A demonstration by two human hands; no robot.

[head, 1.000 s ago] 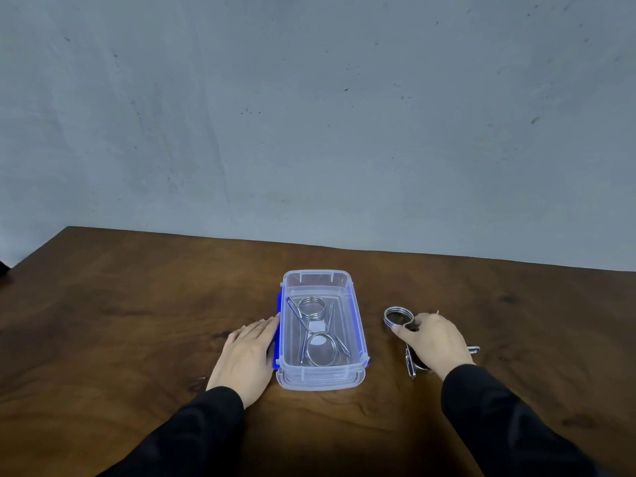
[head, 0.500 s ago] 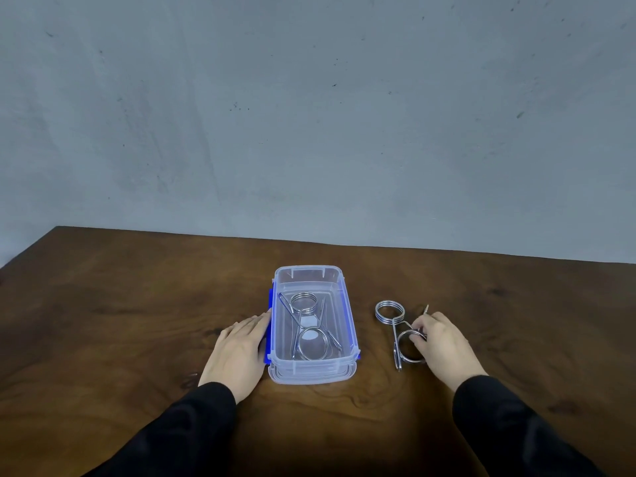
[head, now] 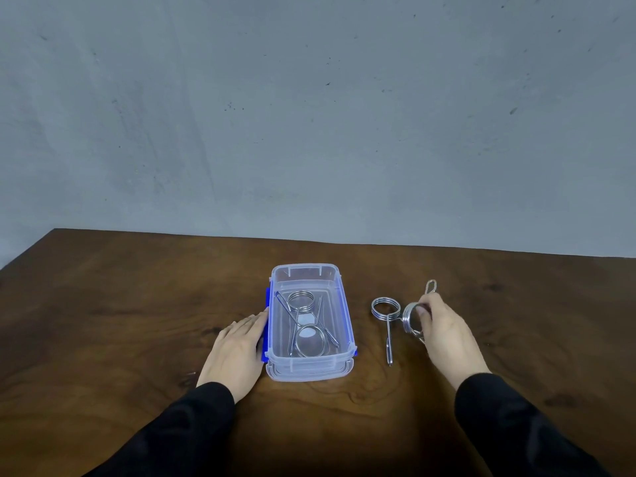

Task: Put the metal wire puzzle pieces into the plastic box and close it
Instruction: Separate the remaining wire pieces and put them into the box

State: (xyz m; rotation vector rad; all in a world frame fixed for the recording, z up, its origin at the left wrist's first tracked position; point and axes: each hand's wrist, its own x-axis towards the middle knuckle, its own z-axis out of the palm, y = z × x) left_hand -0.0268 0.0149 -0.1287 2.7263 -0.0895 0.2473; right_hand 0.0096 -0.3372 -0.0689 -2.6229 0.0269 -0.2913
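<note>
Now right hand (head: pixel 444 330) pinches coiled wire piece (head: pixel 413 320), tilted up beside second piece (head: pixel 386 313) flat on table (head: pixel 137 321); left hand (head: pixel 239 349) flat, fingers relaxed, against plastic box (head: pixel 344 304).

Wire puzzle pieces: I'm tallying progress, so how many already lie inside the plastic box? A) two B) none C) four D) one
A: two coiled wire pieces lie crossed in the open plastic box; one more lies on the table, another is in the right hand.
</note>
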